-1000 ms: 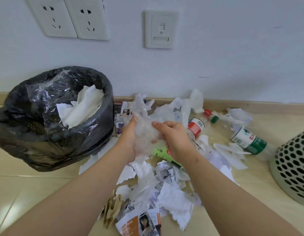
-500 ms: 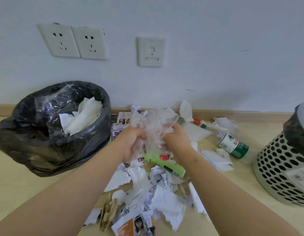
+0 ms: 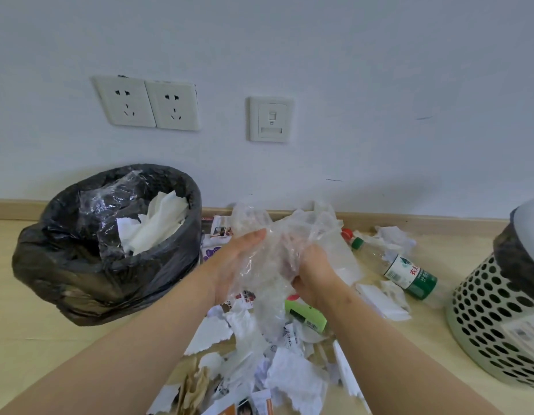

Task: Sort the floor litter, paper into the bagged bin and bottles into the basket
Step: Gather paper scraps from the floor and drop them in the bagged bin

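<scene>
Pale wooden floor [image 3: 50, 339] against a white wall [image 3: 379, 85], and litter is spread right down the middle. At the left sits the bagged bin [image 3: 80, 265], its black liner bulging, with white paper [image 3: 158, 223] inside. At the right edge is the perforated basket [image 3: 493, 324]. Both hands are up over the pile. The left hand [image 3: 235, 265] and right hand [image 3: 313, 274] hold a wad of clear plastic film [image 3: 292, 232] between them, fingers clamped into it from either side and partly veiled by the wrap. Beneath them, torn paper scraps [image 3: 295, 381] cover the floor between bin and basket, with a green-labelled item [image 3: 307, 313] poking out under the right wrist. A clear bottle [image 3: 409, 274] with a white and green label lies on its side near the basket, untouched.
</scene>
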A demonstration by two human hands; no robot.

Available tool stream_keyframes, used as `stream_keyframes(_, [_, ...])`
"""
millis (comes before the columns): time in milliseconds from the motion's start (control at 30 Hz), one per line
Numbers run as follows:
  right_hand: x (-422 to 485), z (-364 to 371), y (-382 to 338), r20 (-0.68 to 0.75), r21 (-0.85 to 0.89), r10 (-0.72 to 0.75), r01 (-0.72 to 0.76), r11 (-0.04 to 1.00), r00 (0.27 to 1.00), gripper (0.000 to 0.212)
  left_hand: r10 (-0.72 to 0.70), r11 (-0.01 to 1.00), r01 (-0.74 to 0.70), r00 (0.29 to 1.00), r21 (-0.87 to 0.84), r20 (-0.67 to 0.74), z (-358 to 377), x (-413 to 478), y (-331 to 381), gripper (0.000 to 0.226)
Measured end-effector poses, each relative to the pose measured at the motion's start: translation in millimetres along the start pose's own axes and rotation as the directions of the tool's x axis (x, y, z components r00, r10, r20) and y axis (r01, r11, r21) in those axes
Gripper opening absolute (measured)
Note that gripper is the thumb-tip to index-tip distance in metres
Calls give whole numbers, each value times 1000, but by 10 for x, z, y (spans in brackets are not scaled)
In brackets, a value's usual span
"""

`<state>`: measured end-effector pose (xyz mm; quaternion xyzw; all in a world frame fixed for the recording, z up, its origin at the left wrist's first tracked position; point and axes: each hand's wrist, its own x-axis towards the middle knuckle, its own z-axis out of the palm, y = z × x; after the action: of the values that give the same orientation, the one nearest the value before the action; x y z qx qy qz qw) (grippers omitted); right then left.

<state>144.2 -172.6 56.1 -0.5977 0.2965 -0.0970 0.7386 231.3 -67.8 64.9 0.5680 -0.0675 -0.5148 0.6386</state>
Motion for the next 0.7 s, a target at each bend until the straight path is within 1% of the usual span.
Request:
stream_keyframes(33, [-14,6,-9,-55,3,-15,15,1000,998,34,0,1000,1,1000,-31,31,16,-5,-4,17])
stream_keyframes(67, [-5,-1,-12,-144,-55,-38,31,998,989,31,12,999,-9,999,-50,47,21,15,-16,29])
stream_keyframes(100, [19,-10,-5,-215,-120,-78,53,991,974,26,18,998,-15,999,-58,38,29,54,-32,48])
stream_keyframes(133, [51,-22,17,-255,-208,-120,67,976,959,20,25,997,-25,1000,-67,-2,41,98,-45,60])
stream_keyframes(167, [73,-23,24,-270,-271,-160,84,959,949,12,45,996,-49,997,-72,-57,49,136,-55,62])
stream_keyframes(200, [82,-1,19,-267,-297,-172,89,951,948,6,77,993,-86,990,-81,-117,57,160,-60,56])
stream_keyframes(233, [87,18,30,-263,-301,-172,89,949,949,14,106,988,-123,980,-98,-167,69,177,-59,50])
stream_keyframes(267, [85,27,40,-260,-294,-141,61,954,955,31,127,980,-155,970,-128,-209,74,190,-47,46])
stream_keyframes(300, [70,20,53,-259,-252,-64,-3,968,964,46,139,968,-183,961,-174,-241,73,201,-31,44])
stream_keyframes(333, [49,11,72,-243,-156,23,-63,986,970,51,148,956,-205,955,-211,-256,73,214,-20,44])
stream_keyframes(367, [41,0,86,-182,-34,99,-107,994,978,42,163,950,-222,953,-222,-257,76,229,-18,45])
stream_keyframes(400, [22,-8,75,-110,89,143,-134,987,984,35,184,954,-237,945,-181,-271,75,256,-20,47])
stream_keyframes(433, [23,-15,60,-58,196,154,-140,971,986,33,225,964,-256,929,-69,-294,69,284,-32,49])
stream_keyframes(467, [23,-20,42,-50,278,144,-125,953,988,34,279,960,-268,907,78,-315,67,297,-45,53])
stream_keyframes(533, [30,9,-14,-94,380,114,-70,922,989,33,378,900,-270,875,341,-304,96,270,-31,59])
stream_keyframes(600, [31,50,-73,-124,387,90,-35,921,988,30,416,832,-243,867,499,-272,136,225,-5,57])
stream_keyframes(633, [25,80,-95,-120,347,57,-12,938,991,27,397,823,-215,879,526,-263,148,218,12,55])
stream_keyframes(667, [23,101,-102,-135,278,22,17,961,991,23,350,851,-191,901,489,-256,151,211,30,52])
stream_keyframes(700, [33,108,-83,-175,175,-16,47,983,984,20,275,903,-166,932,396,-237,154,188,60,51])
